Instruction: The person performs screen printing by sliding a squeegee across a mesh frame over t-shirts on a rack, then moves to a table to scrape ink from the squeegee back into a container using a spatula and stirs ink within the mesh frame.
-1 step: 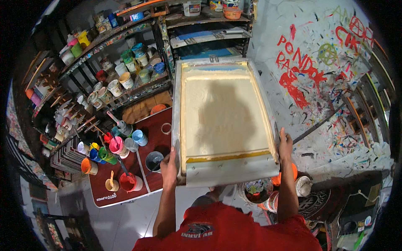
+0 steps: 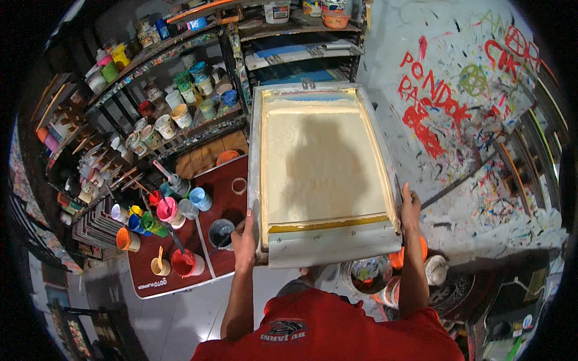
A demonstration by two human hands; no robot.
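Note:
I hold a screen printing frame [image 2: 255, 156] up in front of me by its two sides. Its pale cream mesh [image 2: 280, 174] carries my shadow and faint lettering, with a yellow-brown strip along the near end. My left hand [image 2: 243, 245] grips the left rail near its lower corner, thumb along the edge. On the right rail, my right hand [image 2: 410, 207] is closed, with the fingertips partly hidden by the frame. A grey tub of dark paint [image 2: 221, 233] sits just beyond my left hand on a dark red table [image 2: 147, 280].
Paint cups stand on the table, including a red one [image 2: 188, 263] and a pink one [image 2: 169, 210]. Shelves of tubs [image 2: 165, 126] line the left; a rack [image 2: 301, 55] is ahead. Buckets [image 2: 368, 274] stand on the floor below right, beside a paint-splashed wall [image 2: 385, 66].
Both hands and the frame keep nearly the same place. The faint lettering in the mesh shows slightly more clearly.

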